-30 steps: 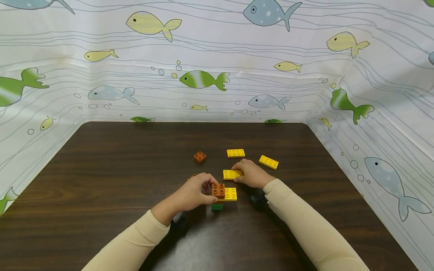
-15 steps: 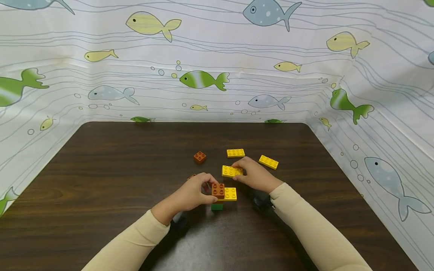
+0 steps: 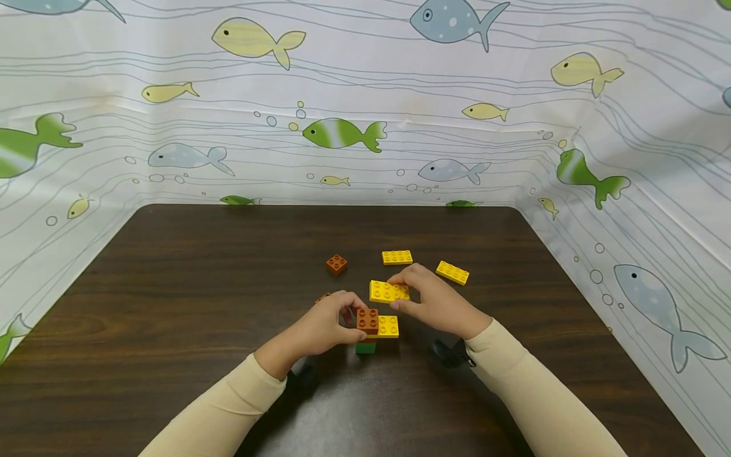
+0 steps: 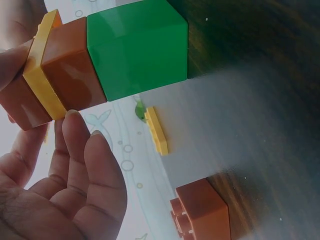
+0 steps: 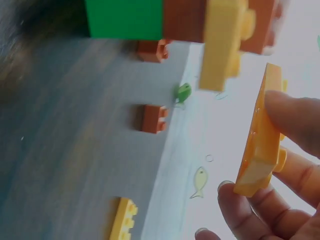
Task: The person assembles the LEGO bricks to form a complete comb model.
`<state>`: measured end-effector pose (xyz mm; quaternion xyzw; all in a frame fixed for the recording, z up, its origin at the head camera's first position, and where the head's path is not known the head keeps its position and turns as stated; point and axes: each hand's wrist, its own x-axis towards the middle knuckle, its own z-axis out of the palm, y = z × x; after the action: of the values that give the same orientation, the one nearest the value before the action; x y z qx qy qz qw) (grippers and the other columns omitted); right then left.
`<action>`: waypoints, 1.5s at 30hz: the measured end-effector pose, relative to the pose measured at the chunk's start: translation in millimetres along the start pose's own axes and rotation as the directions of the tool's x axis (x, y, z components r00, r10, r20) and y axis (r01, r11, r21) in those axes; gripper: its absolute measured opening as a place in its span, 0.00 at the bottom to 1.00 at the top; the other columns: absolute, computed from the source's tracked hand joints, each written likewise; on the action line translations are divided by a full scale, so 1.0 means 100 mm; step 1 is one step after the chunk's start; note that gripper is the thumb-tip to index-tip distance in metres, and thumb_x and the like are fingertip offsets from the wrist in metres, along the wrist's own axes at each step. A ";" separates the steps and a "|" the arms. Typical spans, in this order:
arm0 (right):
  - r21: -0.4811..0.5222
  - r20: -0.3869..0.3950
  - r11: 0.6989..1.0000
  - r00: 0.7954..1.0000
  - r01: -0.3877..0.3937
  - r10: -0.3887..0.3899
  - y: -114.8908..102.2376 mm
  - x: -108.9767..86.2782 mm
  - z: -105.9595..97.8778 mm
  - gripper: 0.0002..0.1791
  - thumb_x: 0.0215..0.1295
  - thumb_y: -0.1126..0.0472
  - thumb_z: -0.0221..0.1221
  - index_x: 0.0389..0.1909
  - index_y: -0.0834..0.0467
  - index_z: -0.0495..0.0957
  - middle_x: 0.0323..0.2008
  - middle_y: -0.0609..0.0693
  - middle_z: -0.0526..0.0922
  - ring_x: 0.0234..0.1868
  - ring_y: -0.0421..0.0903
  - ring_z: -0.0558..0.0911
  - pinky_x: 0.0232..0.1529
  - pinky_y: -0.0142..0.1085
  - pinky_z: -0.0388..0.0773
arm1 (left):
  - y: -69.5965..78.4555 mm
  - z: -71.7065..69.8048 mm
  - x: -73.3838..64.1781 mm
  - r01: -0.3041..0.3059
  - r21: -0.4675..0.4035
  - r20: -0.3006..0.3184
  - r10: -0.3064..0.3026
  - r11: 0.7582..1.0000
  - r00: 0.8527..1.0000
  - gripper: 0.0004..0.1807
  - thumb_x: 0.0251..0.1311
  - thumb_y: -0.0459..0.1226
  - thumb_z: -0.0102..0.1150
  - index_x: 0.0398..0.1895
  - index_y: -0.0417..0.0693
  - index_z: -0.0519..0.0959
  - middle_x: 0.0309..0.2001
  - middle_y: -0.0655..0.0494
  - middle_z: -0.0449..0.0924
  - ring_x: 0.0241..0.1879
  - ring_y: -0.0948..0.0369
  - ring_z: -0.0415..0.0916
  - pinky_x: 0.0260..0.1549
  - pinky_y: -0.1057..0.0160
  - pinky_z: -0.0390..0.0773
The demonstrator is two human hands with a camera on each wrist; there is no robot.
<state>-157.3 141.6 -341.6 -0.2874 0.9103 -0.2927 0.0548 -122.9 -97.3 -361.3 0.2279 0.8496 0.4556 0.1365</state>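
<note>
My left hand (image 3: 328, 325) grips a small upright stack of toy building bricks by its upper part. From the bottom up it has a green block (image 4: 142, 50), a brown brick (image 4: 75, 65), a yellow plate (image 3: 389, 326) jutting out to the right, and a brown brick (image 3: 367, 321) on top. Just beyond the stack, my right hand (image 3: 436, 301) pinches another yellow plate (image 3: 381, 291) between thumb and fingers. In the right wrist view this held plate (image 5: 262, 135) is raised off the table and apart from the stack.
Two yellow plates lie farther back, one straight (image 3: 396, 258) and one angled (image 3: 452, 273). A brown brick (image 3: 337, 264) sits left of them. Another brown brick (image 3: 322, 297) is mostly hidden behind my left hand. A fish-patterned curtain (image 3: 365, 95) borders the dark table (image 3: 200, 266).
My right hand has picked the yellow plate up off the table and brought it slightly left, closer to the stack. The left hand and the stack have stayed in place.
</note>
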 end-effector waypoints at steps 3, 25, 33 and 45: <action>0.009 0.000 1.000 1.000 0.024 -0.024 -0.05 -0.05 -0.02 0.23 0.61 0.57 0.65 0.57 0.57 0.75 0.50 0.49 0.73 0.47 0.45 0.72 0.52 0.46 0.75 | 0.00 0.00 0.00 -0.007 -0.001 -0.001 0.007 1.000 1.000 0.17 0.55 0.34 0.67 0.46 0.40 0.75 0.43 0.51 0.73 0.38 0.58 0.70 0.34 0.63 0.75; 0.012 0.037 0.991 0.990 0.133 -0.134 -0.21 -0.19 0.05 0.21 0.61 0.59 0.66 0.54 0.58 0.78 0.44 0.45 0.74 0.41 0.41 0.72 0.43 0.37 0.77 | -0.01 0.00 0.03 0.008 0.013 0.001 -0.008 1.000 1.000 0.14 0.55 0.33 0.68 0.42 0.42 0.74 0.40 0.54 0.72 0.37 0.59 0.71 0.36 0.62 0.75; 0.001 0.035 0.989 0.988 0.148 -0.148 -0.23 -0.18 0.05 0.21 0.60 0.59 0.66 0.53 0.59 0.78 0.43 0.45 0.74 0.40 0.45 0.74 0.42 0.39 0.78 | -0.03 -0.01 0.04 0.004 0.018 0.004 -0.005 1.000 1.000 0.14 0.54 0.34 0.68 0.42 0.42 0.75 0.39 0.54 0.72 0.36 0.59 0.71 0.37 0.63 0.75; -0.018 0.049 0.988 0.987 0.156 -0.155 -0.25 -0.17 0.06 0.20 0.59 0.59 0.67 0.53 0.58 0.79 0.42 0.45 0.73 0.39 0.47 0.75 0.41 0.38 0.78 | -0.02 -0.01 0.03 0.002 0.010 0.002 -0.002 1.000 1.000 0.15 0.54 0.33 0.68 0.42 0.41 0.75 0.39 0.53 0.72 0.37 0.59 0.71 0.37 0.63 0.75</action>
<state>-129.4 131.1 -333.3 -0.3651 0.8866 -0.2794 0.0505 -126.6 -97.1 -362.7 0.2281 0.8519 0.4511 0.1365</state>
